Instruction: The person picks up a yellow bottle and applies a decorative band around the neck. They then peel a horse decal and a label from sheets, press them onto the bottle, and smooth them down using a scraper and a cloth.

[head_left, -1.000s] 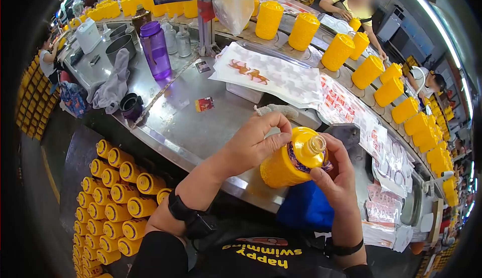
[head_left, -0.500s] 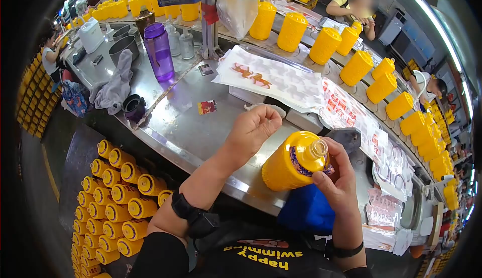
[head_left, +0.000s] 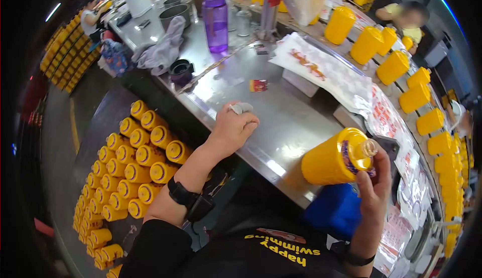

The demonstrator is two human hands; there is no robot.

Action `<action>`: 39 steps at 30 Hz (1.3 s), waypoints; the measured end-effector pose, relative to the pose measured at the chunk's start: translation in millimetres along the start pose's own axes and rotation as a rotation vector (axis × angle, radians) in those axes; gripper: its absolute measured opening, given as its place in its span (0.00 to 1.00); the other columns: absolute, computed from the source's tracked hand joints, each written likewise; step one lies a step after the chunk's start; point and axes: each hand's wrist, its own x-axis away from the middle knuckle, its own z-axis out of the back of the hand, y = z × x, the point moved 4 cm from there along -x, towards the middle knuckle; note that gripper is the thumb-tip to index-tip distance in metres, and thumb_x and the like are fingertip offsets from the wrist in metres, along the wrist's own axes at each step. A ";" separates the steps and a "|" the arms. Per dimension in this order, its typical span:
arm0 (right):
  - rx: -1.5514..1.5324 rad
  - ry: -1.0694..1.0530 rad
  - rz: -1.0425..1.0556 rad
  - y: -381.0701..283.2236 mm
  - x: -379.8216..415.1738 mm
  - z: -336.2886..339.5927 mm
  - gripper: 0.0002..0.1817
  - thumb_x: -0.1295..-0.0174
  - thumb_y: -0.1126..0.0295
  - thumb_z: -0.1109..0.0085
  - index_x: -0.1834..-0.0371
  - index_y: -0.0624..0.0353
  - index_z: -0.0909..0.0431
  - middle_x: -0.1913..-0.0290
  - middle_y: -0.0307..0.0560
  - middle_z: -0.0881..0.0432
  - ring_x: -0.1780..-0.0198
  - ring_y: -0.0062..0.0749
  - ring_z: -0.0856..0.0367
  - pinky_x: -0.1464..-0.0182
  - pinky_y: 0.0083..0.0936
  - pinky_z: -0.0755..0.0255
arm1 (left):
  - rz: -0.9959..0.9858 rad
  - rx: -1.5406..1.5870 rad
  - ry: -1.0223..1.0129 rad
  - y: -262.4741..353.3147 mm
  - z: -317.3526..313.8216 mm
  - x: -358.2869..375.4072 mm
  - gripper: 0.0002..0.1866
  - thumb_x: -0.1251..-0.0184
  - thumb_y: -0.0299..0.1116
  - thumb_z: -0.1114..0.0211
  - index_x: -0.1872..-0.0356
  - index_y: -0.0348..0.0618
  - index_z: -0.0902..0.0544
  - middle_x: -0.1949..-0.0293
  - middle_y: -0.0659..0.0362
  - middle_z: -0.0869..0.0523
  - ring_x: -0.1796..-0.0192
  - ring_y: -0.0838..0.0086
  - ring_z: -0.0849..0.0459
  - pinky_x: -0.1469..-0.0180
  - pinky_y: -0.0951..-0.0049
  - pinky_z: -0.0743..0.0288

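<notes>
My right hand grips the shoulder of a yellow bottle near its clear glass neck, with fingers by the dark patterned band around the shoulder. The bottle leans over the metal table's front edge, its mouth toward me. To its left, my left hand is closed above the table, with a small whitish-grey cloth at its fingers. The cloth's lower part is hidden by the hand.
Printed sheets lie behind the bottle, and a line of yellow bottles curves along the right. A purple bottle and black cup stand on the table. Many yellow bottles fill the lower left. A co-worker is at back right.
The view has shifted, so the surroundings appear farther right. My left hand has moved left, away from the bottle, and the whitish-grey cloth has moved with it. My right hand still holds the bottle.
</notes>
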 end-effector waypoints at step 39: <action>0.159 0.016 0.023 4.1 -1.6 3.0 0.38 0.37 0.53 0.33 0.31 0.64 0.36 0.35 0.50 0.29 0.35 0.33 0.29 0.31 0.29 0.37 | -0.117 -0.290 0.376 -21.2 43.8 65.7 0.13 0.41 0.25 0.38 0.55 0.52 0.15 0.58 0.57 0.16 0.36 0.57 0.30 0.27 0.53 0.48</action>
